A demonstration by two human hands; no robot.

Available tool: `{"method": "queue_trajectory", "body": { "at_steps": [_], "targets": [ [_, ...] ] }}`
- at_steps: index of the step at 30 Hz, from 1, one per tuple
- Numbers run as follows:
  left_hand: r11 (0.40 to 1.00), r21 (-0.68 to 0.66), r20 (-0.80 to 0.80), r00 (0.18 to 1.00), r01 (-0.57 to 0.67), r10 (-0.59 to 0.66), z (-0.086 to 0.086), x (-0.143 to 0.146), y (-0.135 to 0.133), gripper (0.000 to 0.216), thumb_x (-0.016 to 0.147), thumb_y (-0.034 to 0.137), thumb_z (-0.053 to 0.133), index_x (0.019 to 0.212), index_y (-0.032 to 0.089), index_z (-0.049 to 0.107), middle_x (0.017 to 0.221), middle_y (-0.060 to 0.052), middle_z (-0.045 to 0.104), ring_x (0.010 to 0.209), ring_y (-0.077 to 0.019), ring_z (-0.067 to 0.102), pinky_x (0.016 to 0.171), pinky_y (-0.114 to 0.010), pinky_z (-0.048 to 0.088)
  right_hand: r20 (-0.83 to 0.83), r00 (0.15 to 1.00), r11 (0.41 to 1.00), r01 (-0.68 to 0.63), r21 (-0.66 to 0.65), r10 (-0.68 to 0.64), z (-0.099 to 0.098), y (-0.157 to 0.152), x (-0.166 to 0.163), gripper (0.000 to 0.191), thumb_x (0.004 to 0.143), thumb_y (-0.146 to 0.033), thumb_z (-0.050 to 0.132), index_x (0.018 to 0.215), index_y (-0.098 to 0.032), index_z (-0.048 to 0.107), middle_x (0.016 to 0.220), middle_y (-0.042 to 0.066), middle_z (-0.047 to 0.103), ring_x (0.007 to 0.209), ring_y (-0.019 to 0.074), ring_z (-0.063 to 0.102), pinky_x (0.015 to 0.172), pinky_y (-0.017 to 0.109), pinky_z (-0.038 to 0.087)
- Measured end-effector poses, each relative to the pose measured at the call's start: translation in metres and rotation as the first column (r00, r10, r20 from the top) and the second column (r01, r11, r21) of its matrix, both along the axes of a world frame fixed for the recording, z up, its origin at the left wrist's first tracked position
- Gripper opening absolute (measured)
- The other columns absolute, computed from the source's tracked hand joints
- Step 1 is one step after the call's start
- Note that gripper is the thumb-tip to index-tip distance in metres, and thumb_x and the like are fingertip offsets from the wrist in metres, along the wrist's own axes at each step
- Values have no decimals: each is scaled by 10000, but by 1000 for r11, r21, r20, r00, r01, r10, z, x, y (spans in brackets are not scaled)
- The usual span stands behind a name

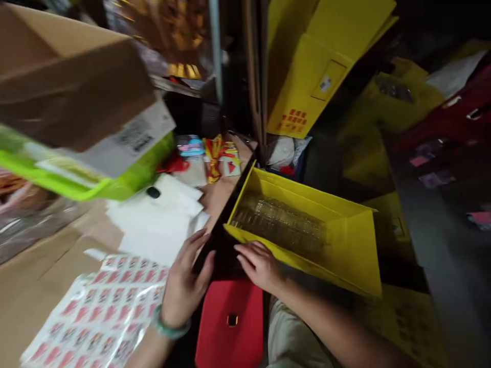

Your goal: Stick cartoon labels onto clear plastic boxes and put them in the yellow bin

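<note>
My left hand [187,278], with a pale green bangle [171,329] on the wrist, hovers at the table's edge beside white papers [157,230] and sheets of printed stickers [111,312]. Its thumb and fingers are spread, and no object shows between them. Close to the near wall of an open yellow box [351,255], my right hand [261,266] has its fingers stretched out, holding nothing visible; whether it touches the wall I cannot tell. Rows of clear plastic pieces [284,222] fill the box's left part. Just below both hands is a red, round-cornered flat top [230,332].
A cardboard box [76,97] rests in a lime-green basket [126,184] at upper left. Small packets and a red-yellow ribbon bundle [213,158] lie at the table's back. A tall yellow carton [307,76] stands behind a post. Dark red goods [448,117] are at right.
</note>
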State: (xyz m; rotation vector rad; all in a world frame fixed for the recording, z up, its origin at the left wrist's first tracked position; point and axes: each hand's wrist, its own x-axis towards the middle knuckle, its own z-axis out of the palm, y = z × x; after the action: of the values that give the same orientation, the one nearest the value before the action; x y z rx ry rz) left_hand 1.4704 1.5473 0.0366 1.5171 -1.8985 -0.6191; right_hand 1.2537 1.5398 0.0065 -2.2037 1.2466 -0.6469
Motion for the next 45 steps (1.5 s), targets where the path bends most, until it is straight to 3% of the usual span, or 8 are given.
{"method": "queue_trajectory", "body": {
  "at_steps": [4, 9, 14, 19, 29, 35, 40, 45],
  "targets": [
    [897, 316, 278, 874, 308, -398, -109, -144, -138, 465, 869, 219, 461, 1333, 189, 440, 1392, -131, 469, 1296, -249, 437, 1072, -403, 394, -484, 837, 892, 396, 216, -254, -83, -60, -178, 401, 925, -284, 435, 1319, -221, 482, 1230, 99, 610, 1128, 206, 576, 949, 351, 472],
    [820, 517, 415, 765, 248, -493, -261, -247, -242, 562, 751, 39, 442, 1298, 153, 503, 1297, -199, 545, 1258, -321, 464, 1015, -495, 404, -730, 660, 766, 558, 320, -176, -205, -100, -346, 630, 806, -160, 533, 1417, -135, 381, 1382, 206, 476, 1295, 335, 430, 1047, 472, 355],
    [779, 614, 530, 666, 125, -525, -365, -274, -277, 777, 685, -9, 470, 1426, 187, 338, 1477, -193, 348, 1373, -357, 296, 1060, -549, 306, -775, 627, 740, 560, 372, -84, -301, -128, -419, 804, 771, -131, 568, 1492, -170, 215, 1539, 176, 229, 1425, 374, 133, 1126, 548, 121],
    [727, 669, 524, 597, 153, -607, -422, -287, -296, 915, 622, -11, 610, 1452, 183, 276, 1524, -205, 238, 1396, -383, 219, 1083, -545, 264, -724, 686, 760, 435, 482, 66, -359, -146, -438, 1105, 626, -278, 770, 1502, -296, 97, 1581, 91, 117, 1423, 393, 96, 1114, 582, 62],
    [644, 698, 471, 476, 312, -742, -429, -307, -320, 1043, 562, 0, 747, 1439, 232, 233, 1470, -162, 311, 1303, -386, 285, 977, -680, 285, -762, 648, 793, 473, 384, -17, -395, -147, -426, 1079, 684, -402, 745, 1504, -246, 62, 1468, 170, 345, 1277, 394, 368, 1078, 610, 80],
    [647, 719, 493, 469, 254, -733, -414, -315, -316, 1068, 495, 60, 822, 1405, 208, 282, 1363, -167, 411, 1213, -361, 354, 956, -670, 301, -772, 631, 824, 473, 311, -71, -383, -149, -424, 966, 682, -414, 733, 1474, -225, 212, 1403, 155, 410, 1228, 368, 401, 1050, 545, 193],
    [686, 680, 511, 503, 258, -697, -364, -309, -306, 1071, 565, 101, 801, 1444, 232, 202, 1410, -185, 340, 1256, -388, 304, 960, -682, 290, -798, 574, 889, 443, 115, -182, -343, -151, -428, 851, 711, -404, 689, 1440, -225, 290, 1341, 149, 480, 1157, 361, 452, 1012, 534, 251],
    [763, 606, 563, 556, 227, -612, -280, -297, -283, 941, 641, 167, 766, 1437, 236, 270, 1423, -219, 325, 1268, -434, 293, 933, -722, 296, -774, 576, 947, 309, -91, -263, -268, -143, -435, 732, 765, -379, 634, 1411, -195, 341, 1228, 171, 555, 1031, 354, 531, 909, 519, 377]
  ]
}}
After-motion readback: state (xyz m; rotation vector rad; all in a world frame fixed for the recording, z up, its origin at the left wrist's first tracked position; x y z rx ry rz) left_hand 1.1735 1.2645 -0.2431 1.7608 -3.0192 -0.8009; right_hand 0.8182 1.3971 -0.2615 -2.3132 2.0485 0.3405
